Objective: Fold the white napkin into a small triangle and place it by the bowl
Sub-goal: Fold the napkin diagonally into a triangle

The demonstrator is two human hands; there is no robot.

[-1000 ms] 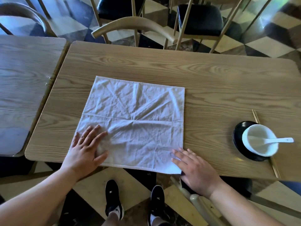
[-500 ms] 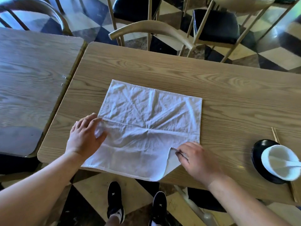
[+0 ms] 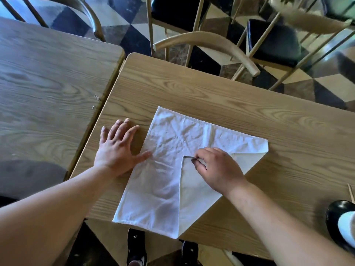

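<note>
A white napkin [image 3: 169,181] lies on a wooden bench [image 3: 221,96] at the centre of the frame, its near right corner folded over toward the middle so that a diagonal crease runs from the right edge down to the bottom edge of the cloth. The person's right hand [image 3: 215,167] holds that corner, the thumb and forefinger forming a grip pressed together on the tip of the cloth just right of the napkin's middle. The left hand [image 3: 117,148] lies flat at centre left, fingers spread, most of the palm on bare wood and the thumb touching the napkin's left edge. At the lower right edge of the frame a white bowl [image 3: 348,225] sits on a black saucer [image 3: 335,214], well apart from the napkin, with the end of a chopstick [image 3: 350,192] just above it. A second bench [image 3: 48,77] fills the upper left, and chairs [image 3: 207,43] stand along the top.
</note>
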